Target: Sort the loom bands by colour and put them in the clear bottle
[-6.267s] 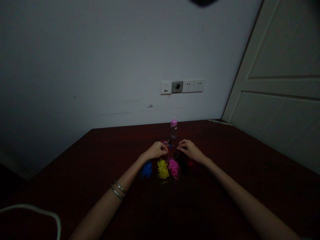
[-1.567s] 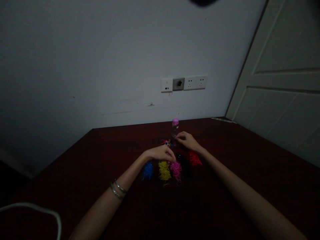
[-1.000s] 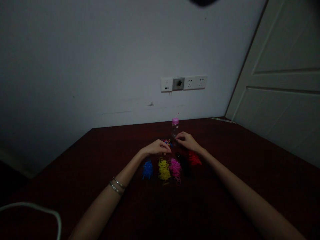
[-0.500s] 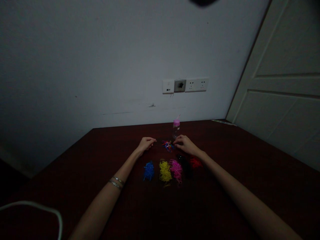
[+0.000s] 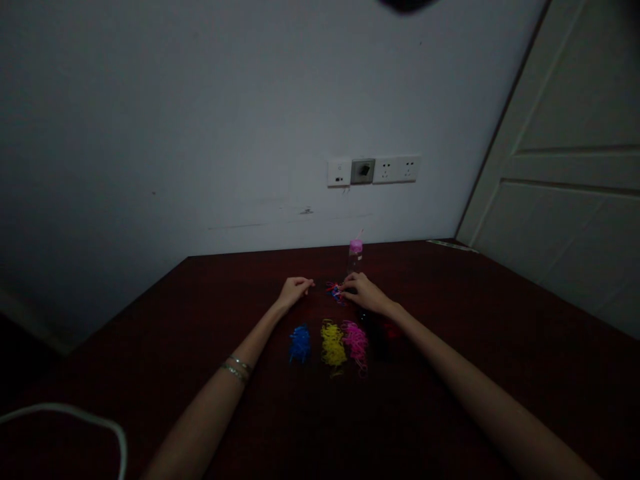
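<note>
A mixed pile of small coloured bands, probably rubber bands, lies between my hands on the dark red table. My right hand reaches over the pile's right side, thumb and fingertips down among the bands; whether it grips one is too small to see. Just left of the pile, my left hand rests with its fingers curled and pinched together, their contents too small to make out. Nearer me lie sorted heaps: blue bands, yellow bands and pink bands. Black and red heaps sit dimly beside my right forearm.
A clear bottle with a pink lid stands behind my right hand. Beyond the table is a wall with sockets. A white cable curves at the lower left; a panelled door stands on the right.
My right hand has shifted slightly left and down, further over the mixed pile, its forearm now covering more of the red heap. My left hand stays about where it was.
</note>
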Demonstrator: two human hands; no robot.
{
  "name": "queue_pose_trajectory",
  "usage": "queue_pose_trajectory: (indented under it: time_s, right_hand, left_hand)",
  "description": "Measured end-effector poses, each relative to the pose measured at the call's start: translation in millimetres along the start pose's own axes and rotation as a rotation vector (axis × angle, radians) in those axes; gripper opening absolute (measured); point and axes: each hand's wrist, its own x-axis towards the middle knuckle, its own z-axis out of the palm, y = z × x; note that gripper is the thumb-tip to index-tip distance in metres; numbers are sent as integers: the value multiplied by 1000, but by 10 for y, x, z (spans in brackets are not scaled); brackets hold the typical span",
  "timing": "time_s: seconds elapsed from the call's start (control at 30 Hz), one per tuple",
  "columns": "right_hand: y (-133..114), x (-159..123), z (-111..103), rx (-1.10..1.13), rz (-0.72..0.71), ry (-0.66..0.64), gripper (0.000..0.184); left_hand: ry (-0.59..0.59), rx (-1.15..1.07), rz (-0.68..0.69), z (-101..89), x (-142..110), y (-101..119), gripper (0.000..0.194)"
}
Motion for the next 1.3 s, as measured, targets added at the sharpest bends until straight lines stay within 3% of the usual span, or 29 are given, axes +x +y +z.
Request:
queue_pose_trajectory:
  time_s: [0.5, 0.83, 0.97, 1.13, 1.3]
  right_hand:
    - [-3, 10, 3, 8, -19, 13, 15]
    - [52, 56, -150, 96, -4, 87, 16]
    - [74, 28, -251, 215, 64, 138, 16]
    - [68, -84, -437, 326, 125, 81, 14]
    - [-75, -260, -544, 356, 90, -28, 14]
  left_hand:
    - [19, 44, 8, 9, 2, -9, 40]
    - [26, 71, 55, 10, 50, -88, 41]
    - [60, 79, 51, 19, 52, -89, 40]
    - [62, 58, 53, 21, 35, -74, 40]
    - [72, 56, 50, 20, 33, -79, 41]
